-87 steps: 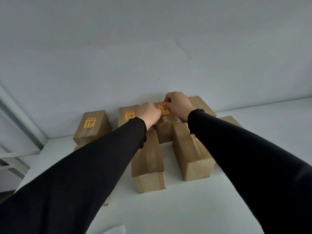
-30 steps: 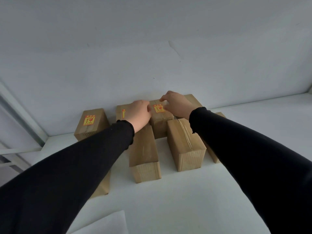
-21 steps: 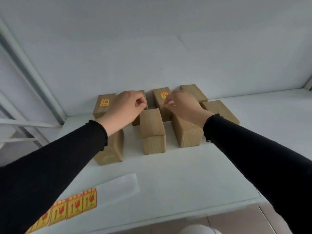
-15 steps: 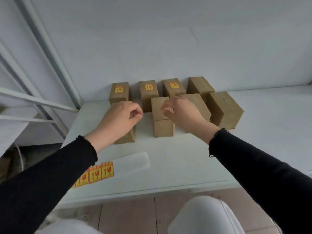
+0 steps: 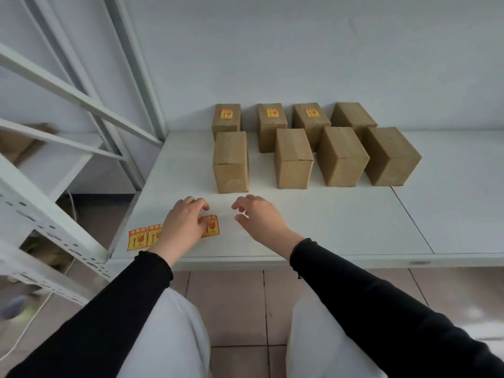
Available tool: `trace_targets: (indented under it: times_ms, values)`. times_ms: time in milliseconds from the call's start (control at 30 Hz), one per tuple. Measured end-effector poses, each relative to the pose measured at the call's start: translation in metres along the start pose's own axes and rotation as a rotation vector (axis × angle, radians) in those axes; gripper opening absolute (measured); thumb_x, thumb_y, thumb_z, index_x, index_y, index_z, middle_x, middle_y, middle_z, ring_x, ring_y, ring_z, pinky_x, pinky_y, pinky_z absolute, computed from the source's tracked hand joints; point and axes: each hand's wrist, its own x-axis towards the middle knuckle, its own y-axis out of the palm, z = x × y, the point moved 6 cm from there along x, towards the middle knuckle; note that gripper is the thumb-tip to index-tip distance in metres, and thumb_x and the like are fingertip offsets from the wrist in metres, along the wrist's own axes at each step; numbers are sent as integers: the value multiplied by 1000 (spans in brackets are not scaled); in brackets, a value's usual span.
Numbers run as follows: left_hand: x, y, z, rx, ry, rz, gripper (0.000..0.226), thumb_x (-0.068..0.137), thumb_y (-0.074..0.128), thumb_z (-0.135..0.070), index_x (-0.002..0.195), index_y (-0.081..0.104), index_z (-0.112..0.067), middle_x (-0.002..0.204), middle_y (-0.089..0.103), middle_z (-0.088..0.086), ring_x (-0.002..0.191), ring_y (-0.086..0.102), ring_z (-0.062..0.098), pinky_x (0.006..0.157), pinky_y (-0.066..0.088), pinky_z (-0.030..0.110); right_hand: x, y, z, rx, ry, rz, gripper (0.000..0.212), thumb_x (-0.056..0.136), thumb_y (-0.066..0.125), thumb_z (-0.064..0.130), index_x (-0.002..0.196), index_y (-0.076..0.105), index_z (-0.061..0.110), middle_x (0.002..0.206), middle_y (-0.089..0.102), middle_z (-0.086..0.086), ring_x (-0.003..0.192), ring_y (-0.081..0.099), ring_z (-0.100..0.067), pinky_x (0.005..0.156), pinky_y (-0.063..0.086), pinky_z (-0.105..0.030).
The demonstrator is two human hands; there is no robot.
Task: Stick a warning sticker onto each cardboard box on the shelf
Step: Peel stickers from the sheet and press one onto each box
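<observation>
Several brown cardboard boxes stand in two rows on the white shelf (image 5: pixel 341 222). Three back-row boxes carry yellow-and-red warning stickers: the left one (image 5: pixel 226 114), the middle one (image 5: pixel 272 113) and the one right of it (image 5: pixel 312 112). The far-right back box (image 5: pixel 354 115) and the front-row boxes, such as the left front box (image 5: pixel 230 156), have bare tops. A strip of warning stickers (image 5: pixel 141 238) lies near the shelf's front edge. My left hand (image 5: pixel 183 225) rests on the strip and hides its middle. My right hand (image 5: pixel 259 216) hovers beside it, fingers apart and empty.
White metal shelf uprights and braces (image 5: pixel 81 99) stand at the left. The white wall (image 5: pixel 300 50) closes the back. Below the shelf edge are my white-trousered knees (image 5: pixel 174 331) and brown floor tiles (image 5: pixel 234 301).
Both hands have pulled back from the back-row boxes to the front of the shelf. The left hand has come down onto the sticker strip. The view has tilted down and back.
</observation>
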Motion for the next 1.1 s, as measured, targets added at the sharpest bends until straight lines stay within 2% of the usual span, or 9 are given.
trace_targets:
  times_ms: [133,300,433,567,667,800,933,1100]
  values:
    - [-3,2,12,60,-33,50,28,90,66,-38,112,61,-22,110,58,-1,105,54,22,84,49,39,1,22,9,-60,-49,72,34,93,61,28,126,61,18,119,59,-3,112,51,-23,85,48,-36]
    - [-4,4,16,127,-66,70,19,97,55,-41,110,57,-26,109,59,-6,107,52,22,81,39,38,-3,23,0,-120,-43,83,32,94,62,32,123,64,20,120,56,-1,111,48,-22,83,45,-33]
    - [0,9,5,-3,-62,99,12,102,49,-35,97,60,-30,98,57,-11,103,52,21,82,33,38,-9,15,-12,-128,-3,37,29,95,60,34,121,64,22,116,57,2,110,49,-19,77,45,-31]
    - [6,6,-17,-96,-5,9,17,102,49,-32,89,60,-31,89,65,-15,94,53,17,81,26,36,-13,-6,-14,-42,-2,-111,21,92,65,31,110,67,22,102,60,5,98,54,-16,71,48,-33]
    - [6,-1,-34,-190,34,-67,18,102,50,-31,86,58,-34,77,66,-14,85,56,14,84,29,37,-15,-21,-11,-43,-18,-216,15,90,67,32,102,66,23,92,58,9,87,52,-11,64,48,-31]
    - [8,-5,-44,-267,53,-116,17,101,53,-33,86,60,-36,75,66,-15,82,59,12,90,32,39,-17,-33,-12,-65,-7,-306,10,91,67,31,95,63,23,89,58,12,84,51,-9,61,47,-29]
    - [10,-4,-46,-318,47,-114,16,100,56,-35,84,61,-36,76,68,-16,85,63,13,95,36,42,-18,-38,-12,-111,-4,-343,11,91,67,34,96,62,25,91,61,12,85,52,-9,60,48,-27]
    - [8,-5,-48,-364,13,-92,15,99,57,-37,86,65,-34,75,64,-20,87,62,12,100,39,48,-18,-41,-7,-172,-24,-353,9,94,64,32,92,63,24,90,61,9,83,52,-12,58,41,-24]
